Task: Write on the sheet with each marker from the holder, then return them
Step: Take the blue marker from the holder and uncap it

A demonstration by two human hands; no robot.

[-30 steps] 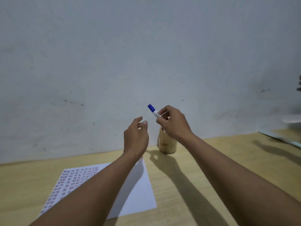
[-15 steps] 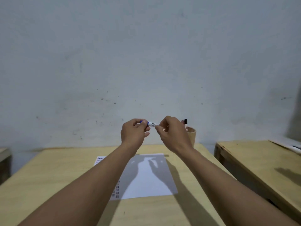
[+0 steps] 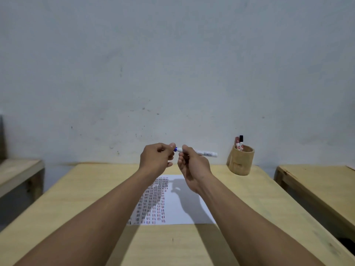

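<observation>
Both hands are raised above the white sheet [image 3: 184, 206], which lies on the wooden table [image 3: 80, 198] and carries rows of small red and dark marks on its left half. My right hand [image 3: 192, 166] grips the white barrel of a blue marker [image 3: 206, 153] held level. My left hand [image 3: 156, 159] pinches the marker's blue cap end [image 3: 175, 149]. A tan wooden holder [image 3: 241, 161] stands at the table's far right, with a red marker [image 3: 237, 143] and a black-capped marker [image 3: 241, 141] upright in it.
A second wooden table [image 3: 315, 185] stands to the right across a narrow gap. Another wooden surface [image 3: 17, 169] sits at the left. A pale wall rises straight behind the table.
The marker came out of the holder in my right hand and moved left to the middle. My left hand closed on its blue cap end. The view pulled back and lowered.
</observation>
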